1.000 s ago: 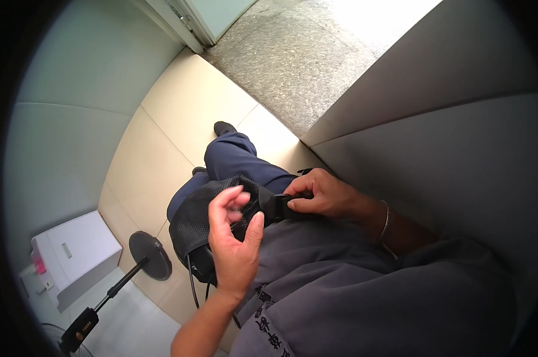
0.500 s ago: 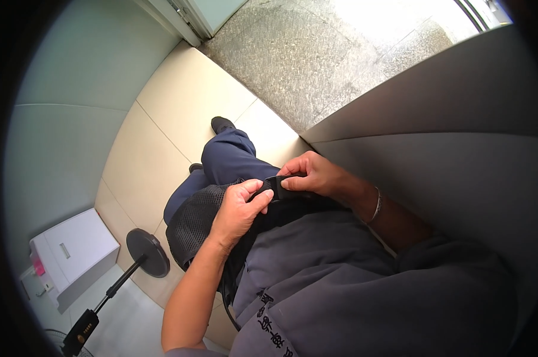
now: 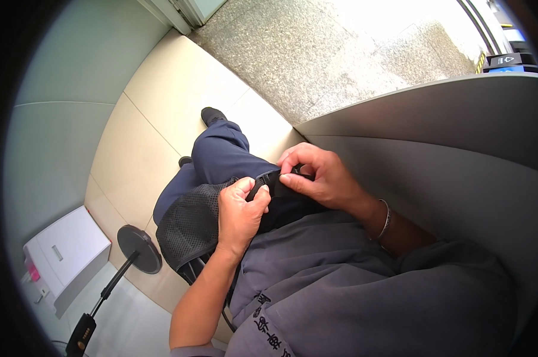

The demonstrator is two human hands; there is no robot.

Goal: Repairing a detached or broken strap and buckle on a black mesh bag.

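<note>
At my waist, a black webbing strap (image 3: 272,182) with what looks like a plastic buckle runs between my two hands. My left hand (image 3: 241,213) pinches its left end between thumb and fingers. On the other side, my right hand (image 3: 322,178) is closed on the strap, its thumb on top and fingers curled round behind. Against my left hip hangs a black mesh pouch or bag (image 3: 191,221), partly covered by my left forearm. Whether the buckle is fastened cannot be made out.
Pale floor tiles (image 3: 179,89) lie ahead, meeting a speckled stone floor (image 3: 316,59). A grey panel (image 3: 435,128) rises close on my right. To the left stand a white drawer cabinet (image 3: 66,250) and a black pole with a round base (image 3: 139,249).
My right fingers have lifted and curled more round the strap, which now tilts up on that side. The left hand keeps its pinch. The whole view has shifted slightly.
</note>
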